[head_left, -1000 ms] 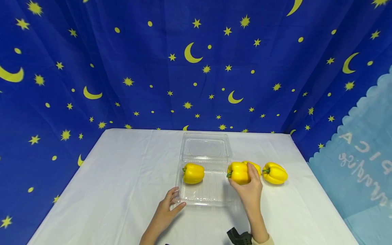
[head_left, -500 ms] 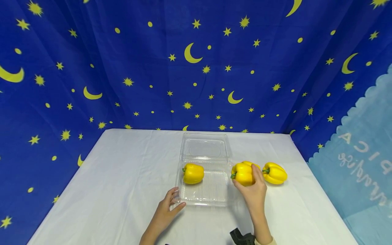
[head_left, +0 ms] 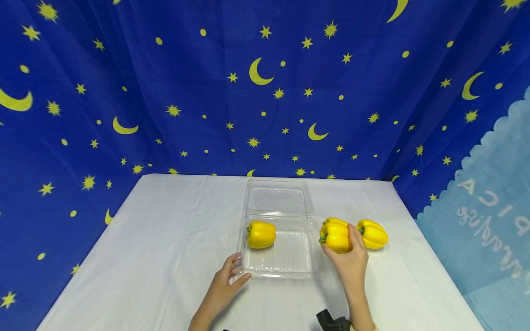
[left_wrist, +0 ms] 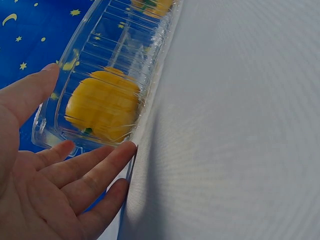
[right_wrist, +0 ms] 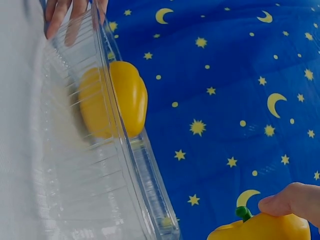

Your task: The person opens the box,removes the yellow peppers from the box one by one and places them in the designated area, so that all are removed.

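My right hand [head_left: 349,259] grips a yellow bell pepper [head_left: 336,236] just right of the clear plastic clamshell container [head_left: 285,271]. Its green stem [right_wrist: 244,213] points left toward the container, and the thumb presses its side in the right wrist view. Partly hidden behind it lies another yellow pepper [head_left: 334,221]. A further pepper [head_left: 372,234] lies at the right, beside my fingers. Inside the container's left half sits one more pepper [head_left: 261,235], on its side. My left hand [head_left: 223,285] rests at the container's front left corner, fingers extended, touching its edge.
The container's lid [head_left: 278,197] lies folded back, away from me. White cloth covers the table [head_left: 186,230]. A blue curtain [head_left: 198,92] with stars and moons hangs behind, and a light blue cloth [head_left: 492,220] hangs at the right.
My right hand has moved right with the pepper, from the container's right edge to beside it, hiding less of the pepper behind. The left hand and container stay put.
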The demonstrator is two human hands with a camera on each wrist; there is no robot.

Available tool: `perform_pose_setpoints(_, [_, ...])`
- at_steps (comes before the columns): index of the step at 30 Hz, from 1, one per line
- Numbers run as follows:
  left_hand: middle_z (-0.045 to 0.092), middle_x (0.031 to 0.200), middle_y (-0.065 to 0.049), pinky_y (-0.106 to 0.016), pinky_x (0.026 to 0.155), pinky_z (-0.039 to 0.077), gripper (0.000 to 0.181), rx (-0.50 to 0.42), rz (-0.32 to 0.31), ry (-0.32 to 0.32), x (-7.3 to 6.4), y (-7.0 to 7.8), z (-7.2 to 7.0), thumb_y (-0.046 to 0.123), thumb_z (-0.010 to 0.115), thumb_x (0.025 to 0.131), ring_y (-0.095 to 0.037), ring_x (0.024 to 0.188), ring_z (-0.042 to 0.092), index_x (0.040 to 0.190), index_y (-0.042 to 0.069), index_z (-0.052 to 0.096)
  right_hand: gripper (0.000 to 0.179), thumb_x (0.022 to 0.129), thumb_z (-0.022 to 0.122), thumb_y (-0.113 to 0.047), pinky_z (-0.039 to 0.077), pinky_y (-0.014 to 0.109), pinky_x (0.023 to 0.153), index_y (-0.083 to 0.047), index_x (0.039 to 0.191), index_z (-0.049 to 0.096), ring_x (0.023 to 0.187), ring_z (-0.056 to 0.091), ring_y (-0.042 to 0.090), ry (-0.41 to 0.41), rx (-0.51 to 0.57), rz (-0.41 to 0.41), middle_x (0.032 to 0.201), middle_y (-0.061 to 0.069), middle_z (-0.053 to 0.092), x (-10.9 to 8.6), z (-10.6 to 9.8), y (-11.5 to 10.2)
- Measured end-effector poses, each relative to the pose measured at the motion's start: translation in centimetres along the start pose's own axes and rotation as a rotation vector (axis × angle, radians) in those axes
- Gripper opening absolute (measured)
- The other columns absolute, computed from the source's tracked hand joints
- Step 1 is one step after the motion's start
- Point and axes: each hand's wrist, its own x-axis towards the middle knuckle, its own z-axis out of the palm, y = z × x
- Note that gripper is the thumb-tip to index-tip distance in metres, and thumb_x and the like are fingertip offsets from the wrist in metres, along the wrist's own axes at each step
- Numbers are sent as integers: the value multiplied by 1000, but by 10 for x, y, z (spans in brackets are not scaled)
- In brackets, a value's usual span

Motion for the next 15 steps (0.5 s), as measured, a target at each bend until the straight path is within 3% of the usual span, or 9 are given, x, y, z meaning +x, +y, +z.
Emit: perform_pose_setpoints(15, [52, 137, -25, -51, 100, 47, 62, 2, 11, 6, 0, 0, 0, 28, 68, 88, -38, 120, 56, 138, 4, 40, 81, 59, 85, 1, 33, 59, 109, 14, 130, 48, 130, 41, 49, -6, -5, 14, 137, 34, 45, -2, -7, 6])
